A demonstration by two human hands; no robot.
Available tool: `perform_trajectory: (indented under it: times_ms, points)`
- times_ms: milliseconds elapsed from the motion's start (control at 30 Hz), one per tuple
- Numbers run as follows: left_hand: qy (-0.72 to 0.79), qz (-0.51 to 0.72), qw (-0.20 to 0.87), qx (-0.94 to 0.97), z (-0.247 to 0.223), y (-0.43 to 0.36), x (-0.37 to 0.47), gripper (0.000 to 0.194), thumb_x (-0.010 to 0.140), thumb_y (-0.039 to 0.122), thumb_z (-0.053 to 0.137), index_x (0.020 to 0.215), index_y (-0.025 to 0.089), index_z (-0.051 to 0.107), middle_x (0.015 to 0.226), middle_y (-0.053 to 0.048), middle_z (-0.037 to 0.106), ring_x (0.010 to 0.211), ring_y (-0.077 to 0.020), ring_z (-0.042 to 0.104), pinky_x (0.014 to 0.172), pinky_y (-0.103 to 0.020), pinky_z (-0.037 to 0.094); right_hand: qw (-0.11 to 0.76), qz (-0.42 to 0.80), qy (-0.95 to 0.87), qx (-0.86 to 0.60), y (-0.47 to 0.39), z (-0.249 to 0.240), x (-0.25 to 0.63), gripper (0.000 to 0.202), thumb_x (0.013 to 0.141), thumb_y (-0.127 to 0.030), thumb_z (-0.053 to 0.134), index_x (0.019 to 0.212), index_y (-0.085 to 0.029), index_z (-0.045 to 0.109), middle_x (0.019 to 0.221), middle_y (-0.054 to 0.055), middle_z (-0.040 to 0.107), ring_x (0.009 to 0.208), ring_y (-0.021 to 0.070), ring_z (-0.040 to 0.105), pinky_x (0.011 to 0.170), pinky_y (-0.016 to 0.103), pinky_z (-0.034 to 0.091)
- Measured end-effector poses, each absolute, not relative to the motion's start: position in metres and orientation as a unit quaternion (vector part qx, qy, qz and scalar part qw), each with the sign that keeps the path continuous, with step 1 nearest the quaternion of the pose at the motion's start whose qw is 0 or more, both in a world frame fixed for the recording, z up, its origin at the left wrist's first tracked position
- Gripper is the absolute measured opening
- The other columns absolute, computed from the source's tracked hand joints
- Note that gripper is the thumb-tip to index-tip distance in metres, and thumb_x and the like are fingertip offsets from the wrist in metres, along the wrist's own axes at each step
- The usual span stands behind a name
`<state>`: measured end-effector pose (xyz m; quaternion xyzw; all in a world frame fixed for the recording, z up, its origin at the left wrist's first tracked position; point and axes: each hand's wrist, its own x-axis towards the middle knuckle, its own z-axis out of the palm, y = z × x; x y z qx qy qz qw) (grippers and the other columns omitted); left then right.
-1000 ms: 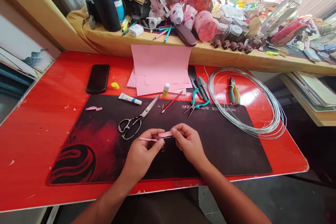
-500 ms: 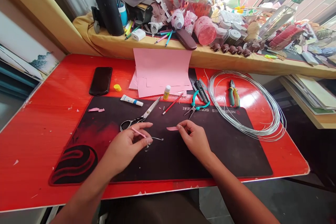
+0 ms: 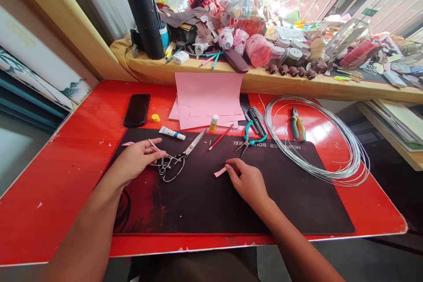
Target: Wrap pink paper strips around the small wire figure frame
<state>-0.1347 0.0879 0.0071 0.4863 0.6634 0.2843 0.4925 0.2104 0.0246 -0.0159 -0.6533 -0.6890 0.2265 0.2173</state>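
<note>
My left hand [image 3: 135, 162] is over the left part of the dark desk mat [image 3: 205, 202], thumb and fingers closed on a thin bent wire [image 3: 172, 177]. Part of that wire is wrapped in pink, and its coils and loops hang in front of the scissors [image 3: 195, 142], hiding some of their handles. Further right, my right hand [image 3: 248, 180] pinches a short pink paper strip [image 3: 220, 172] by one end; its free end points left, above the mat.
Behind the mat lie a glue tube [image 3: 172, 133], a glue stick [image 3: 213, 123], a red pencil [image 3: 220, 137], teal-handled pliers [image 3: 248, 136] and pink paper sheets [image 3: 209, 92]. A wire coil [image 3: 350, 141] and yellow-green pliers [image 3: 297, 125] sit right. A phone [image 3: 136, 110] lies left.
My left hand has moved left and up with the wire, over to the scissors' handles. My right hand still pinches the paper strip, now tilted and slightly lower. The view has shifted a little.
</note>
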Motion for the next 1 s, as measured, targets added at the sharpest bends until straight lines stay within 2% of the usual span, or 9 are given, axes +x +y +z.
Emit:
perform_trajectory:
  times_ms: [67,167,333,433,533,667,800,867,1000]
  points:
    - [0.669,0.28,0.487,0.486,0.005,0.088,-0.139,0.088,0.059,0.073,0.085,0.126,0.017,0.071,0.111,-0.015,0.083,0.096,-0.0319,0.076,0.081,-0.041,0.058,0.224,0.223,-0.688,-0.653,0.024,-0.017,0.211,0.031,0.101,-0.041,0.057,0.111,-0.022,0.078,0.066,0.0,0.07,0.049,0.0159,0.054,0.057,0.028,0.037]
    - [0.678,0.278,0.474,0.489,0.003,0.086,-0.149,0.1,0.066,0.075,0.079,0.142,0.013,0.062,0.109,-0.016,0.083,0.098,-0.0322,0.074,0.078,-0.04,0.057,0.234,0.219,-0.691,-0.648,0.022,-0.018,0.211,0.031,0.102,-0.042,0.057,0.111,-0.022,0.078,0.066,0.0,0.071,0.046,0.0155,0.052,0.055,0.029,0.037]
    - [0.728,0.256,0.369,0.519,0.01,0.077,-0.162,0.083,0.078,0.072,0.072,0.141,0.019,0.064,0.116,-0.013,0.081,0.097,-0.0307,0.074,0.09,-0.042,0.056,0.254,0.206,-0.696,-0.639,0.02,-0.021,0.208,0.029,0.103,-0.041,0.057,0.108,-0.022,0.078,0.07,0.001,0.074,0.045,0.0147,0.051,0.055,0.029,0.038]
    - [0.753,0.255,0.248,0.554,0.026,0.076,-0.148,0.06,0.085,0.065,0.068,0.131,0.026,0.071,0.111,-0.009,0.081,0.093,-0.0298,0.072,0.084,-0.04,0.056,0.265,0.203,-0.696,-0.635,0.019,-0.023,0.208,0.028,0.103,-0.039,0.057,0.107,-0.022,0.079,0.072,0.002,0.075,0.045,0.0144,0.051,0.055,0.029,0.039]
    - [0.702,0.277,0.243,0.61,0.043,0.087,-0.111,0.051,0.089,0.056,0.067,0.13,0.026,0.073,0.11,-0.007,0.08,0.09,-0.0267,0.071,0.083,-0.037,0.056,0.282,0.213,-0.69,-0.632,0.018,-0.024,0.208,0.027,0.103,-0.039,0.057,0.106,-0.022,0.078,0.074,0.002,0.075,0.05,0.0154,0.055,0.056,0.028,0.04]
    - [0.617,0.248,0.255,0.701,0.044,0.124,-0.054,0.05,0.092,0.047,0.069,0.137,0.026,0.069,0.121,-0.006,0.077,0.102,-0.027,0.071,0.095,-0.038,0.052,0.312,0.233,-0.674,-0.628,0.017,-0.025,0.21,0.028,0.104,-0.039,0.057,0.102,-0.021,0.077,0.076,0.002,0.075,0.057,0.0166,0.06,0.061,0.028,0.044]
    - [0.577,0.224,0.275,0.736,0.027,0.165,-0.011,0.063,0.087,0.033,0.074,0.146,0.015,0.061,0.132,-0.015,0.072,0.118,-0.0315,0.065,0.105,-0.043,0.047,0.333,0.257,-0.659,-0.624,0.017,-0.026,0.211,0.028,0.104,-0.039,0.057,0.101,-0.021,0.077,0.082,0.003,0.078,0.062,0.0169,0.063,0.061,0.028,0.044]
    - [0.565,0.244,0.28,0.737,0.019,0.178,0.004,0.057,0.084,0.027,0.075,0.139,0.014,0.065,0.132,-0.017,0.071,0.115,-0.0317,0.065,0.104,-0.043,0.046,0.342,0.268,-0.651,-0.623,0.017,-0.026,0.211,0.028,0.104,-0.039,0.057,0.1,-0.021,0.078,0.083,0.003,0.078,0.062,0.0168,0.062,0.06,0.028,0.044]
    - [0.554,0.259,0.301,0.731,0.016,0.187,0.016,0.014,0.081,0.024,0.073,0.094,0.018,0.074,0.1,-0.01,0.077,0.097,-0.0281,0.067,0.091,-0.038,0.049,0.365,0.289,-0.637,-0.614,0.018,-0.024,0.212,0.027,0.103,-0.039,0.059,0.099,-0.021,0.078,0.086,0.004,0.079,0.065,0.0177,0.065,0.064,0.029,0.047]
